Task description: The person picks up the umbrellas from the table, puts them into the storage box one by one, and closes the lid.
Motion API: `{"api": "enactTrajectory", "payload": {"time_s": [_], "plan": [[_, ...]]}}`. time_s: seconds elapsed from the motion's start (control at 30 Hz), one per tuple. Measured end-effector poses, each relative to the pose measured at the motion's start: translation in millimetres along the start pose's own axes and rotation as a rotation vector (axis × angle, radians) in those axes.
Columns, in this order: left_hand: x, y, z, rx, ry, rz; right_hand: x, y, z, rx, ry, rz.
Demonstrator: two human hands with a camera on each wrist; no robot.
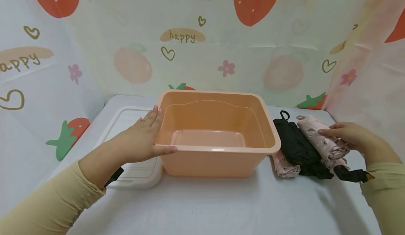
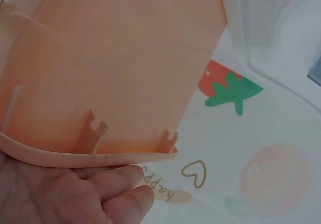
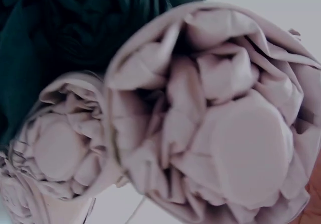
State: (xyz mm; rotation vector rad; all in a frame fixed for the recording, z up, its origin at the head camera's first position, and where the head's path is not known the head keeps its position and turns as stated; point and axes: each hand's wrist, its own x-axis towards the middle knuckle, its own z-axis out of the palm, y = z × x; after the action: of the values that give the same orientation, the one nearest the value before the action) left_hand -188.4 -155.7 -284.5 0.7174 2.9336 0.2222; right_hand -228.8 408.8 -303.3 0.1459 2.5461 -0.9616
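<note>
An open peach plastic bin (image 1: 202, 164) stands upright mid-table with nothing inside. My left hand (image 1: 139, 136) rests at its left front corner, thumb over the front rim and fingers straight along the left side. In the left wrist view, that hand (image 2: 75, 194) lies against the bin's (image 2: 115, 73) rim. To the right, my right hand (image 1: 351, 134) grips a rolled pink folding umbrella (image 1: 316, 131) atop the pile. Beside it lies a black folding umbrella (image 1: 295, 141). Another pink umbrella (image 1: 286, 166) sits partly under it. The right wrist view shows the held umbrella's (image 3: 251, 153) round end.
A white lid (image 1: 139, 178) lies flat on the table (image 1: 202, 207), left of the bin and partly behind my left arm. Fabric printed with strawberries (image 1: 257, 2) surrounds the table at the back and sides.
</note>
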Motion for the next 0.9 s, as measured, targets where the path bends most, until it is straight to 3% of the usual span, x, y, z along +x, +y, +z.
{"api": "enactTrajectory", "payload": {"time_s": [0.2, 0.4, 0.9], "plan": [[1.8, -0.4, 1.2, 0.004, -0.013, -0.01, 3.7, -0.7, -4.2, -0.012, -0.029, 0.025], [1.3, 0.3, 0.5, -0.008, -0.015, -0.017, 7.5, 1.5, -6.5, 0.061, -0.043, 0.022], [0.7, 1.4, -0.9, -0.029, -0.019, -0.011, 7.8, 13.9, -1.0, 0.104, 0.001, -0.027]]}}
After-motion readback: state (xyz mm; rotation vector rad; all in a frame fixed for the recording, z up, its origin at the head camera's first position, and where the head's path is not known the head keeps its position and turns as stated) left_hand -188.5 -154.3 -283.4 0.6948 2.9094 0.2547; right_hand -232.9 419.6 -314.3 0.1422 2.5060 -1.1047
